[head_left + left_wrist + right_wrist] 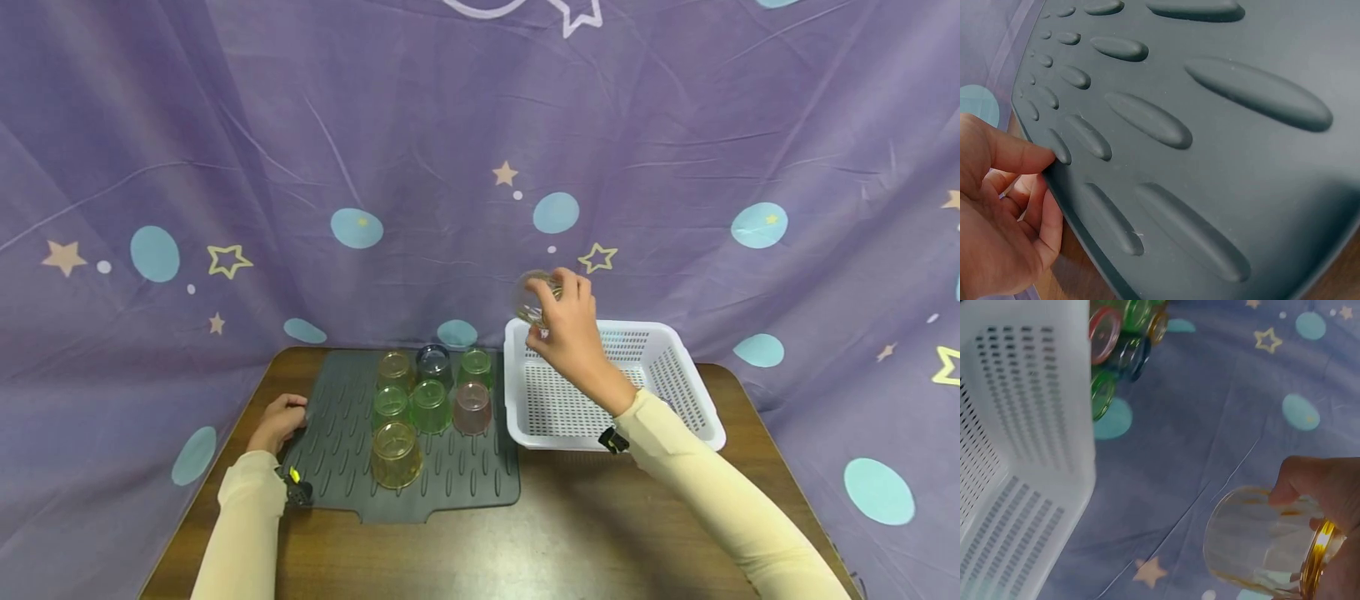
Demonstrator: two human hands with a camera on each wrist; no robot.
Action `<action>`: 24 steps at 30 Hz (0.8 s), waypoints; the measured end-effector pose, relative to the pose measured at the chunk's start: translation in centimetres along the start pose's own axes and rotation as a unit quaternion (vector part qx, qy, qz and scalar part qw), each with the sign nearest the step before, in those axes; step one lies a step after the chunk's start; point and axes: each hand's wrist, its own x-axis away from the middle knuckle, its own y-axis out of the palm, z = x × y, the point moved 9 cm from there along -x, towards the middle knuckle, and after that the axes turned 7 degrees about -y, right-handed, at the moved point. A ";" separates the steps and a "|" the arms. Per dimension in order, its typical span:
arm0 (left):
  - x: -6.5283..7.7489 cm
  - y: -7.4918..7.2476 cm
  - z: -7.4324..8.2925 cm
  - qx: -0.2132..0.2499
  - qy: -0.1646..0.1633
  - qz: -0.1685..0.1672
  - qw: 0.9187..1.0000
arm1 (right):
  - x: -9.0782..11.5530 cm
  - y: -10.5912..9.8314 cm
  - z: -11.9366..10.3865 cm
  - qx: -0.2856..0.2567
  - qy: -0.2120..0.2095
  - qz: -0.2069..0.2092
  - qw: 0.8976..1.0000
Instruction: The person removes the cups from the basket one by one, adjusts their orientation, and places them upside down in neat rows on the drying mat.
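My right hand (573, 337) holds a clear amber-tinted glass tumbler (1257, 544) above the back left corner of the white basket (555, 444). In the right wrist view the tumbler lies sideways, its thick golden base toward the palm. At the left my left hand (279, 423) pinches the edge of a dark grey ridged drying mat (1166, 162), thumb on top. Upside down on this mat stand several tumblers: an amber one (396, 454) in front, green ones (431, 407), a pink one (472, 408), a dark blue one (433, 364) and another amber one (393, 367) behind.
The basket has slotted walls and stands right beside the mat's right edge. Both lie on a brown wooden table (480, 554). A purple curtain (420, 125) with stars and blue ovals hangs close behind the table's back edge.
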 end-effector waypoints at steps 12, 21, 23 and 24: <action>0.4 0.0 0.2 0.003 0.002 0.002 1.000 | -0.1 2.6 -6.0 -0.064 -0.150 -0.079 0.984; 0.5 0.0 0.4 0.004 0.002 -0.002 1.000 | 1.1 5.8 -9.7 -0.104 -0.203 -0.186 0.956; 0.6 0.0 0.4 0.003 0.002 -0.002 1.000 | 1.5 6.8 -10.4 -0.115 -0.207 -0.217 0.947; 0.6 0.0 0.4 0.004 0.002 -0.001 1.000 | 1.8 7.3 -10.7 -0.120 -0.205 -0.234 0.943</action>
